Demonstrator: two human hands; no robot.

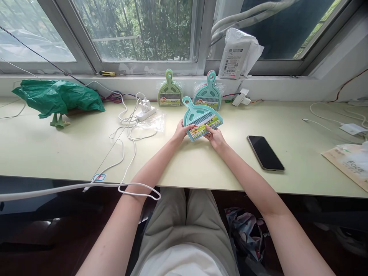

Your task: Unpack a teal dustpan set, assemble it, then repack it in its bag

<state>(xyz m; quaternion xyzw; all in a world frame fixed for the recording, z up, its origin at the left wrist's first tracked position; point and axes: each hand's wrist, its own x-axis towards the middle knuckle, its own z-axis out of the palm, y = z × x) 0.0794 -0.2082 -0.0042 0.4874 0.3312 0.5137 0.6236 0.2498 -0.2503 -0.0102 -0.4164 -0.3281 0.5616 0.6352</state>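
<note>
Gripped btwn L hand [181,132] & R hand [216,138]: teal dustpan set [198,114], label [207,125] chars too small to read. Pack [346,161] far R says "Face".

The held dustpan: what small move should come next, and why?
Probably straighten the held dustpan: it tilts left, while the green dustpan and the blue dustpan by the wall stand upright. The left hand and right hand both hold its lower part, so a slight turn looks easy.
</note>
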